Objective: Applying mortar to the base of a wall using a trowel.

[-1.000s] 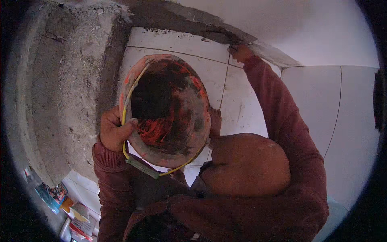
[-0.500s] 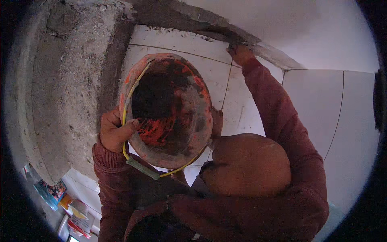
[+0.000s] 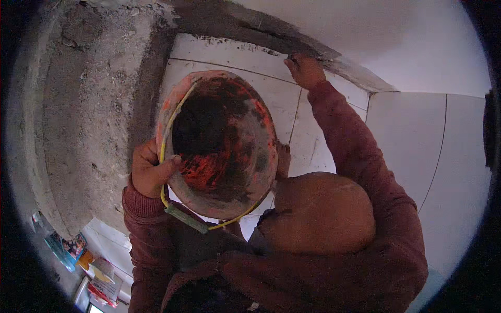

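My left hand (image 3: 151, 169) grips the rim of a red bucket (image 3: 248, 151), with the thumb over the edge. Grey and dark residue coats the bucket's inside. Its yellow wire handle (image 3: 168, 130) hangs along the left side and carries a greenish grip (image 3: 186, 218). Up and to the right, my right hand (image 3: 308, 70) is at the edge of a dark mortar band (image 3: 245, 18) above white tiles (image 3: 266, 99). Its fingers are curled; what they hold, if anything, is too dark to make out.
Rough grey concrete (image 3: 104, 104) rises close to my left arm. Plain white tiles (image 3: 407, 141) cover the right side. Several packages (image 3: 104, 279) are at the lower left. A large rounded brown shape (image 3: 323, 214) hides part of the area between my arms.
My right hand has shifted slightly left along the mortar edge, and its thumb stands out more. The bucket stays nearly in place in my left hand.
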